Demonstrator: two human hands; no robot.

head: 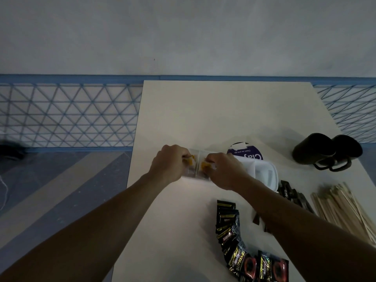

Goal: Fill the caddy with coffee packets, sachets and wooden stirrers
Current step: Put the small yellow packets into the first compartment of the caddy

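Both hands hold a strip of pale sachets (pixel 198 165) with yellow markings above the left part of the white table (pixel 203 110). My left hand (pixel 168 161) pinches its left end and my right hand (pixel 223 169) pinches its right end. Just right of my right hand lies the white caddy (pixel 264 171), its divider showing. A chain of black coffee packets (pixel 232 231) runs along the table near me. More dark packets (pixel 293 194) lie beside the caddy. A pile of wooden stirrers (pixel 343 206) lies at the right edge.
Two dark mugs (pixel 325 151) stand at the back right of the table. A round purple and white wipes tub (pixel 245 152) sits behind the caddy. The table's left edge drops to a blue patterned floor (pixel 61 180).
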